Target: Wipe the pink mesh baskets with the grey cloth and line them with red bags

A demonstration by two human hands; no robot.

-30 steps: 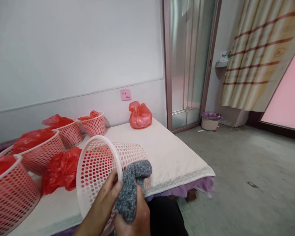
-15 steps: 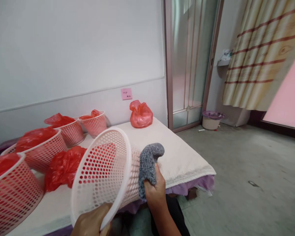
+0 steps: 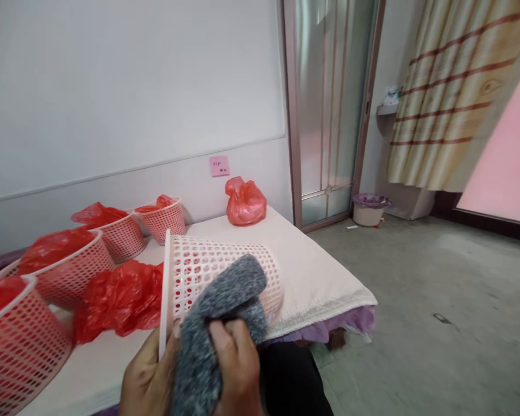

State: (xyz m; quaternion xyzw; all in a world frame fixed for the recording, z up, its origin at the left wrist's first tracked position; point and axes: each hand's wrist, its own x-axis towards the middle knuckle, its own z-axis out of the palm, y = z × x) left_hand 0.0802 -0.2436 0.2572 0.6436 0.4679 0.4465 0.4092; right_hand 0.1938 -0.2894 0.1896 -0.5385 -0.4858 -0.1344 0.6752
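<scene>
Basket (image 3: 219,254): on its side, lower centre of the frame
Left hand (image 3: 145,375): pinching its rim; a firm grip steadies it
Right hand (image 3: 238,361): clutching grey cloth (image 3: 199,346), best pressed flat

I see this from my head, looking forward and down, with my left hand (image 3: 147,375), right hand (image 3: 238,364) and the perforated basket (image 3: 166,277) close at bottom centre; the wall (image 3: 134,86) faces me beyond, the glass door (image 3: 340,104) and striped curtain (image 3: 446,98) farther right.
</scene>
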